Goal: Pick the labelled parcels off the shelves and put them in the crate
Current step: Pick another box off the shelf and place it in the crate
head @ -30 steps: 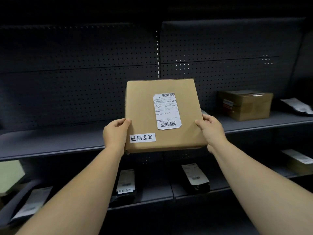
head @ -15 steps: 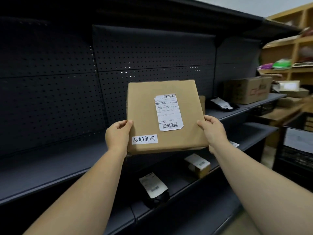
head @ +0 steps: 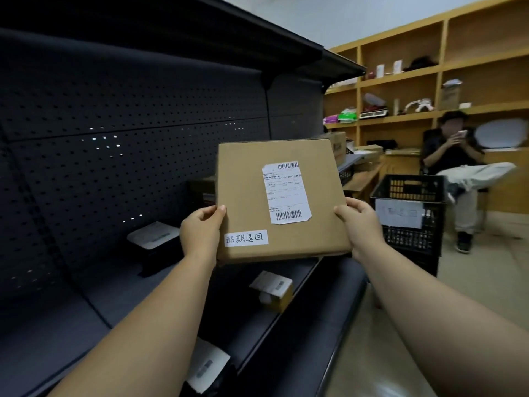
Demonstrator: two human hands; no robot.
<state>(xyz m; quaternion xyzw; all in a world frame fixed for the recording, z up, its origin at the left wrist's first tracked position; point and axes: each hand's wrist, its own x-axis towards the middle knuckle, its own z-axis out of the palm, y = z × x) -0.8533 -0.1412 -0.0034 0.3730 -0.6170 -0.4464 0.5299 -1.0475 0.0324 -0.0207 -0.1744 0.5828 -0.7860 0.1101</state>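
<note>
Head camera showed the cardboard parcel (head: 274, 202) held upright in the air, label towards the person, the left hand (head: 200, 230) gripping its left edge and the right hand (head: 362, 224) its right edge. The black crate (head: 409, 222) stood on the floor beyond and to the right, nearer the right hand. Open floor lay between; the dark shelves (head: 114, 282) flanked the left
</note>
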